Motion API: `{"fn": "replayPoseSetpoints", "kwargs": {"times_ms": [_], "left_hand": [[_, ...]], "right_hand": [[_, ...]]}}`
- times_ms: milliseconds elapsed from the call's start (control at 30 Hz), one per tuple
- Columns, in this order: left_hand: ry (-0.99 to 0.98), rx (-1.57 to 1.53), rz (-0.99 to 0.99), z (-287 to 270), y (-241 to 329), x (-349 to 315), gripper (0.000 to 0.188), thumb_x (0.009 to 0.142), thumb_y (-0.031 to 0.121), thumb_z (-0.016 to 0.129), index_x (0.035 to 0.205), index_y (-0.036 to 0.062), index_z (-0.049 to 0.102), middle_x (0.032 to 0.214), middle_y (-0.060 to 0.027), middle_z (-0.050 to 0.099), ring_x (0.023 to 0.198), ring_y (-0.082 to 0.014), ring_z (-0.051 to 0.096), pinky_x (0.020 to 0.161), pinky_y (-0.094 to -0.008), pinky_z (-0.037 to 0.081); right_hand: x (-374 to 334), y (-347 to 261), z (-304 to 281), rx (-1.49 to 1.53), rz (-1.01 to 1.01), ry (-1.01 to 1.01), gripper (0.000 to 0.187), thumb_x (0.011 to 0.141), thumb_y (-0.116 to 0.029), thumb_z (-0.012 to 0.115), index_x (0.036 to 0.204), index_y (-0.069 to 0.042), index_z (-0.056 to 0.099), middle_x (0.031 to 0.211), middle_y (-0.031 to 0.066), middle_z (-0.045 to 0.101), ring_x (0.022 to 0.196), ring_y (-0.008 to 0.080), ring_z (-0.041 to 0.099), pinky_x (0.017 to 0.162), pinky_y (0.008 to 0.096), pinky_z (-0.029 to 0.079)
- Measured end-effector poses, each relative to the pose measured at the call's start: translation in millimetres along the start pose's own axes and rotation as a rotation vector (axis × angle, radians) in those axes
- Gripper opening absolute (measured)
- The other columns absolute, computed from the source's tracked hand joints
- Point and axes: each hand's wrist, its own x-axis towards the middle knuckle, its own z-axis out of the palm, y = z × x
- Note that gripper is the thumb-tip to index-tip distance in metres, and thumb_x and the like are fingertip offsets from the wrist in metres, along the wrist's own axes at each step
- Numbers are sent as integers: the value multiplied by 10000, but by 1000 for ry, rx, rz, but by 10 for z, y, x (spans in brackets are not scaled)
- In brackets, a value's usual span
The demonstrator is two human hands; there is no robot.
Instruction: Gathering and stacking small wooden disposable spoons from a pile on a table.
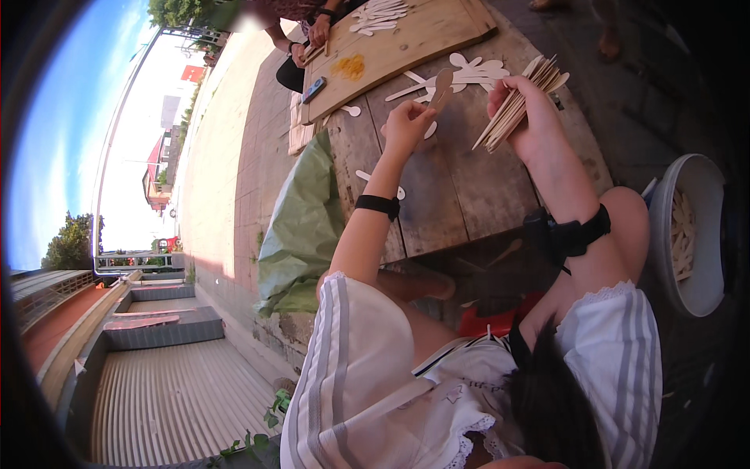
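Note:
My left hand (408,125) pinches a flat wooden spoon (442,87) by its lower end, above the plank table. The spoon points up and away, its broad end at the top. My right hand (522,103) is wrapped around a thick bundle of wooden spoons (509,117), their ends fanning out on both sides of the grip. Between and beyond my hands, a loose heap of pale wooden spoons (478,72) lies on the table. A few more spoons, such as one by my left forearm (363,177), lie apart from the heap.
The worn table (437,187) has a raised wooden board (422,43) across it, bearing a yellow heap (348,67) and a blue object (314,89). Another person's hands (319,31) work there. A green bag (301,227) hangs at the left; a bucket (703,168) holding spoons stands at the right.

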Motion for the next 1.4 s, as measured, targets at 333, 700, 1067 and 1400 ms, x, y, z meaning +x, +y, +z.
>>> {"fn": "replayPoseSetpoints", "kwargs": {"times_ms": [333,700,1067,1400], "left_hand": [[-300,-682,30,-145,804,-695,200,920,227,573,984,38,582,849,-13,621,798,-105,610,683,-234,479],[-181,-871,67,-117,921,-857,153,930,233,556,951,87,515,869,4,604,722,-93,598,668,-248,501],[-420,-1144,-66,-151,862,-1133,226,971,353,442,994,129,466,668,63,334,502,-32,280,395,-189,219],[192,139,479,-617,754,-907,163,888,157,611,969,16,594,630,45,484,565,-27,403,483,-202,307]], "right_hand": [[-194,183,92,-406,-108,-215,270,820,-254,685,1001,-67,611,874,0,612,839,99,544,667,271,457],[-294,121,144,-433,-276,-327,225,814,-190,691,980,-66,603,769,-13,575,678,67,528,623,232,443],[-169,67,94,27,-167,-311,152,829,-142,682,902,-69,570,755,-1,522,669,79,492,587,227,450],[-150,-95,61,-133,-214,-146,201,841,-166,660,961,-21,589,857,26,584,652,76,469,551,217,429]]}}
